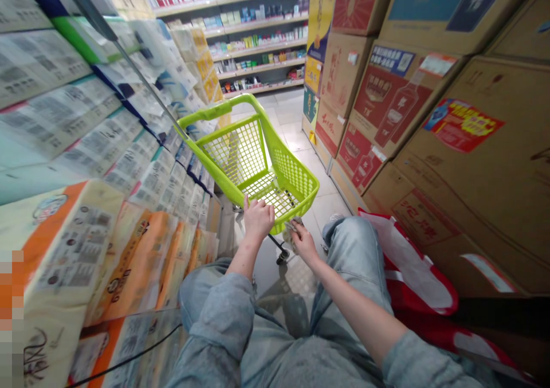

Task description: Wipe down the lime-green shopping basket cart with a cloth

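Note:
A lime-green wheeled shopping basket [296, 167] stands in front of me, with an open lattice inside and a long grey pull handle [144, 78] slanting up to the left. My left hand [259, 219] is closed over the near rim of the basket, one finger pointing up along the edge. In my right hand [306, 243] is a crumpled greyish cloth [293, 230], pressed against the outside of the basket's near lower corner. The fingertips behind the cloth are partly hidden. Below the basket, a black caster [282, 257] shows on the floor.
Stacked tissue packs [141, 256] line the left side close to my arm. Cardboard cartons [464, 164] are piled along the right. A red and white bag [412, 262] lies beside my right knee. Shelves of small goods [258, 32] stand at the aisle's far end.

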The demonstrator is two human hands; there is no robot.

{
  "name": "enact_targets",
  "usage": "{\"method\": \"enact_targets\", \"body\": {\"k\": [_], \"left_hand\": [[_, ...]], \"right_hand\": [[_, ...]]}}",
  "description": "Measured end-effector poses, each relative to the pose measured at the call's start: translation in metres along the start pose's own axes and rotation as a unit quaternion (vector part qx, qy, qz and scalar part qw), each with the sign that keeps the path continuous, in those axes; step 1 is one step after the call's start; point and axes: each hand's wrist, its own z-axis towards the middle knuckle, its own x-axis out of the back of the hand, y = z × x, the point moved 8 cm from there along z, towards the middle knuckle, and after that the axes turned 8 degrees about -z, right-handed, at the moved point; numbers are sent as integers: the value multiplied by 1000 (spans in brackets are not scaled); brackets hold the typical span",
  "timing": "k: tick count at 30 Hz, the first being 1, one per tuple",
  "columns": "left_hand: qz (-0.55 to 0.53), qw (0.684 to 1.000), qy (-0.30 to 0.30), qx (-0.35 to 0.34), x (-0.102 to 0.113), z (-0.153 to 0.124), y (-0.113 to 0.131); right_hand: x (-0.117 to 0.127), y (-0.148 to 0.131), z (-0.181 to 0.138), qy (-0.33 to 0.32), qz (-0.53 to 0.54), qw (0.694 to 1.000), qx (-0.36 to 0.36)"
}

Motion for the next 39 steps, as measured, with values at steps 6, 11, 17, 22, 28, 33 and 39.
{"method": "enact_targets", "body": {"k": [6,11,17,22,28,33,39], "left_hand": [[-8,1000,4,4,-1,-1,-1],[-24,1000,-6,10,-3,1,-1],[0,1000,3,5,-2,1,1],[2,1000,2,3,-2,0,1],[-14,1000,-2,13,-2,1,2],[-38,999,5,15,-1,2,1],[-50,998,4,22,-2,1,-2]], "right_hand": [[25,-18,-3,45,-16,998,33],[16,-27,4,37,-33,998,44],[8,-21,-11,15,-31,999,39],[6,-22,-25,4,-28,999,42],[-8,-32,-12,-20,-58,997,56],[-9,-31,-13,-41,-79,992,85],[0,-14,-30,-68,-128,984,103]]}}
